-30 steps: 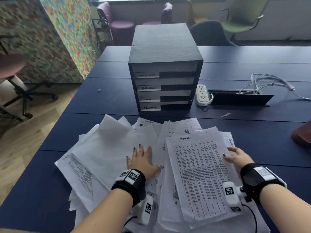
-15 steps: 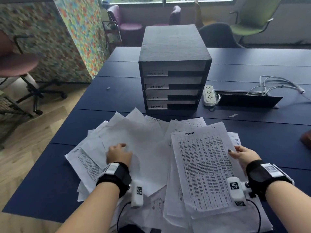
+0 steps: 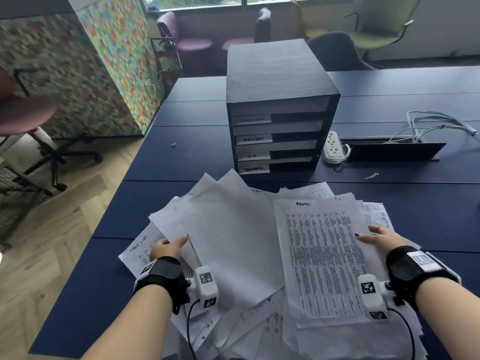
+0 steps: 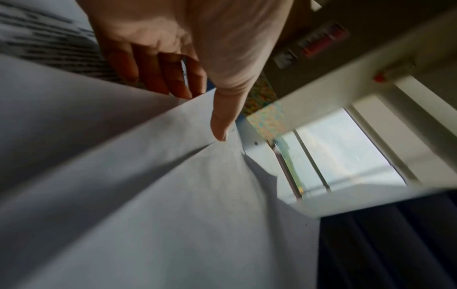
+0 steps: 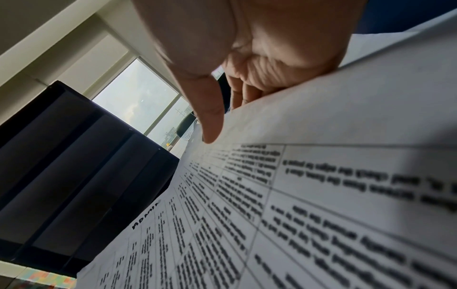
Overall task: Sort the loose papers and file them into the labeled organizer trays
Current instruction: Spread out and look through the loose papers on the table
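Observation:
A heap of loose papers (image 3: 249,320) lies on the dark blue table's near part. My left hand (image 3: 170,247) pinches the left edge of a blank white sheet (image 3: 228,237), thumb on top (image 4: 223,125) and fingers underneath. My right hand (image 3: 376,239) pinches the right edge of a printed sheet headed ADMIN (image 3: 322,261), thumb on top (image 5: 210,125) and fingers below. Behind the papers stands the black organizer (image 3: 278,110) with stacked trays, their white labels reading TASK LIST, ADMIN (image 3: 253,139), H.R and SECURITY.
A white power strip (image 3: 333,146) and a black cable hatch (image 3: 394,150) with grey cables (image 3: 439,123) lie right of the organizer. A paper scrap (image 3: 371,175) sits on the table (image 3: 181,162). Office chairs stand left and behind; the table edge drops off at left.
My left hand has moved from lying flat on the pile's middle to the left and now pinches the blank sheet's edge. The right hand keeps hold of the ADMIN sheet.

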The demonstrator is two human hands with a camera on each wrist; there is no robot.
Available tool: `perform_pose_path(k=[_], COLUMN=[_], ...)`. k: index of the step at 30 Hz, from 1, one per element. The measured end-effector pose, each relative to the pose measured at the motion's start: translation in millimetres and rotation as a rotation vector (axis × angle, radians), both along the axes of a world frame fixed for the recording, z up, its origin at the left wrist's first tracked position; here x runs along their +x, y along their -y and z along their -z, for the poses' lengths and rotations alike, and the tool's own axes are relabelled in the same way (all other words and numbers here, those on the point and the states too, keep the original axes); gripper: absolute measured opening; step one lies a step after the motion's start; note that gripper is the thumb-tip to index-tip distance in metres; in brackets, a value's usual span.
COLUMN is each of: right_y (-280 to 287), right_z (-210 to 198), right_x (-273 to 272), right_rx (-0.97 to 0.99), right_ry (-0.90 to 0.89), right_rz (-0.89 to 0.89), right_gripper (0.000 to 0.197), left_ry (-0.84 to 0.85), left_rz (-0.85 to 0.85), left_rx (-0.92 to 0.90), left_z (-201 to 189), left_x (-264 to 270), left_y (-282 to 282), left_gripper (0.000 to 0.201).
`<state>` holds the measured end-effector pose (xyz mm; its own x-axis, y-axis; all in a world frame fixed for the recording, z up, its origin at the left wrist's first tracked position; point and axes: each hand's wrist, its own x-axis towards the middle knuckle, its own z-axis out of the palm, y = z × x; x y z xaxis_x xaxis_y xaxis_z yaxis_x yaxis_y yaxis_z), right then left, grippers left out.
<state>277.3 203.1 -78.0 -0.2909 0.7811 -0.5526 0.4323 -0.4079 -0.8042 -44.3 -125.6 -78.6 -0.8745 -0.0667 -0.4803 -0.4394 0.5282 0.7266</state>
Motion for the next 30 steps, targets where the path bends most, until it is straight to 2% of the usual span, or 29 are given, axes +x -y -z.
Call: perform_pose_path(k=[3, 5, 7, 9, 11, 13, 15, 19, 23, 27, 30], right_y=[1.2, 9.1, 12.9, 13.7, 11.3, 13.1, 16.3, 19.9, 15.1, 12.9, 17.4], right_z=[-1.9, -11.0, -11.7, -6.1, 2.9, 4.4, 2.4, 5.0, 9.3, 13.7, 5.9], right_x=[1.8, 1.1, 3.6, 7.0, 10.7, 12.5, 11.8, 12.4, 20.1, 23.4, 24.5], right_rx=[0.021, 0.055, 0.069, 0.063, 0.052, 0.071, 0.096, 0.113, 0.152, 0.195, 0.178], right_ry=[0.058, 0.118, 0.155, 0.181, 0.203, 0.211, 0.219, 0.245, 0.308, 0.273, 0.138], right_rz=[-0.044, -0.069, -0.062, -0.070, -0.076, -0.082, -0.075, -0.025, -0.033, 0.012, 0.043], right_gripper=[0.037, 0.028, 0.026, 0.034, 0.046, 0.050, 0.049, 0.042, 0.036, 0.027, 0.018], left_ry=[-0.149, -0.269, -0.387, -0.472, -0.387, -0.171, -0.048, -0.089, -0.263, -0.281, -0.235], left_rz=[0.178, 0.269, 0.291, 0.306, 0.367, 0.426, 0.443, 0.347, 0.321, 0.270, 0.300], left_rx=[-0.164, -0.303, -0.310, -0.263, -0.100, 0.082, 0.110, 0.131, 0.160, 0.356, 0.465], left_z=[-3.0, -6.1, -12.0, -13.3, -11.9, -8.7, -2.4, -11.0, -43.2, -73.5, -87.1], left_x=[1.3, 2.7, 6.4, 7.7, 7.5, 9.2, 12.9, 14.6, 5.5, -1.3, 0.6], left_y=[-0.2, -3.6, -8.4, -13.0, -17.1, -21.1, -22.6, -24.4, -29.4, -37.3, -48.3], left_gripper=[0.044, 0.049, 0.058, 0.062, 0.058, 0.058, 0.068, 0.045, 0.022, 0.022, 0.031])
